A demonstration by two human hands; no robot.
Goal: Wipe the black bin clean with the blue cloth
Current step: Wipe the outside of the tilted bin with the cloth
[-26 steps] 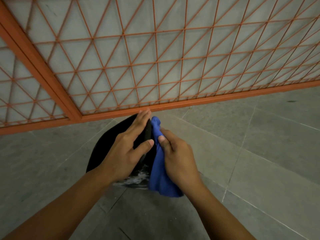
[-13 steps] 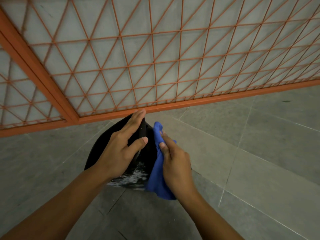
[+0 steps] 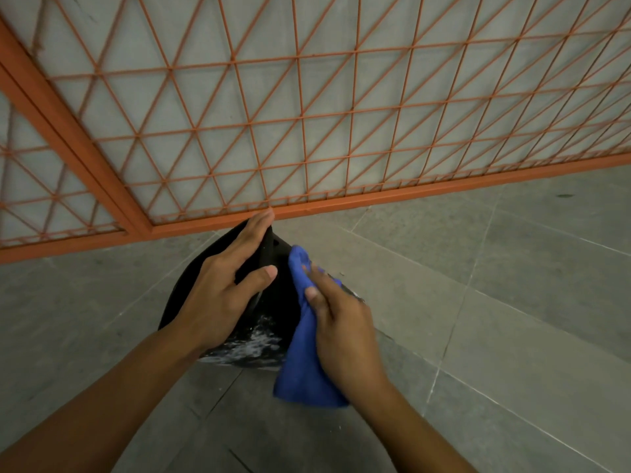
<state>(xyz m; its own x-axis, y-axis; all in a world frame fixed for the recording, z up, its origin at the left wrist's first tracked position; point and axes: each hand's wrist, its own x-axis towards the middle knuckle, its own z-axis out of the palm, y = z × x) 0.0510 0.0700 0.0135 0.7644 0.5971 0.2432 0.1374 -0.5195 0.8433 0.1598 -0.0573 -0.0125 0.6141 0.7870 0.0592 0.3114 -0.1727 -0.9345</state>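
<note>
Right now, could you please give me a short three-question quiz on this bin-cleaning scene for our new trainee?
1. True or false: the left hand holds the blue cloth.
2. What does the right hand press the cloth against?
A. the orange grille
B. the black bin
C. the floor tiles
3. Fill in: behind the bin stands an orange metal ____.

Key
1. False: the left hand rests on the bin's rim with fingers extended, steadying it; the right hand grips the cloth.
2. B
3. grille
</note>
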